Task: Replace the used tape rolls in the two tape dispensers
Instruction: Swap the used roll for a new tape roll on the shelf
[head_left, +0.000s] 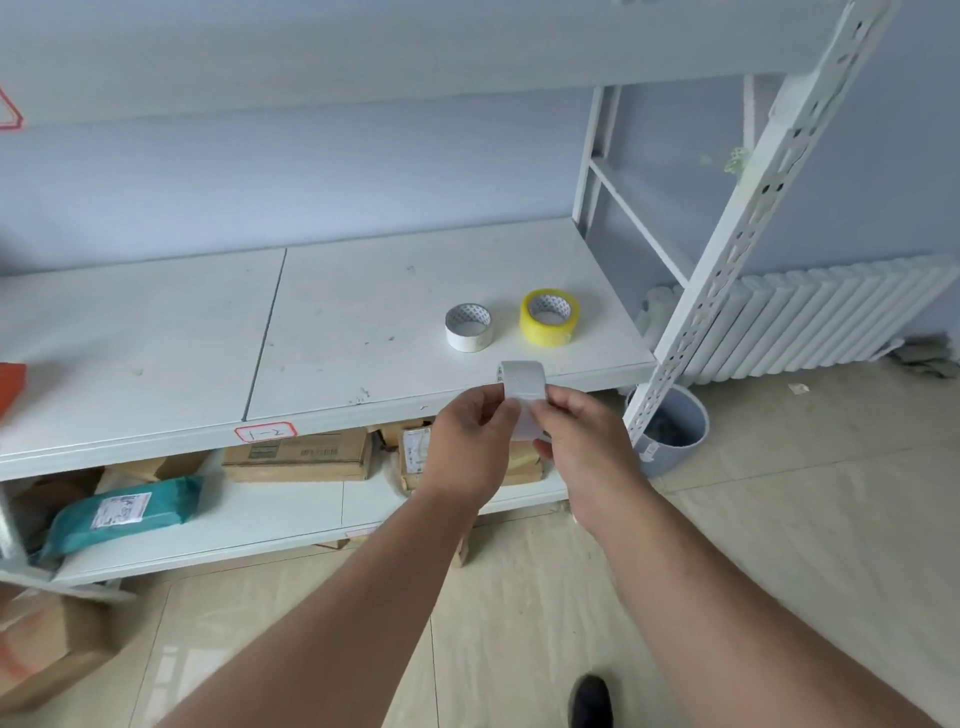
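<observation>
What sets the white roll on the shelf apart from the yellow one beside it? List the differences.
The white roll is pale white with thin winding round its core; the yellow roll is glossy translucent yellow with visibly thicker winding. The white roll lies left and nearer the shelf edge; the yellow roll lies right and slightly farther back. Both lie flat, hole up, apart from each other, with the same patterned white core.

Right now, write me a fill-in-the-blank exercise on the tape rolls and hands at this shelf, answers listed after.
1. The glossy tape roll lying flat on the white metal shelf is ____ in colour.
2. The nearly used-up white tape roll lies to the ____ of that one.
3. The number of hands, left hand and right hand, holding the white tape roll is ____.
4. The round grey bin stands on the ____.

Missing words: yellow; left; two; floor
</observation>
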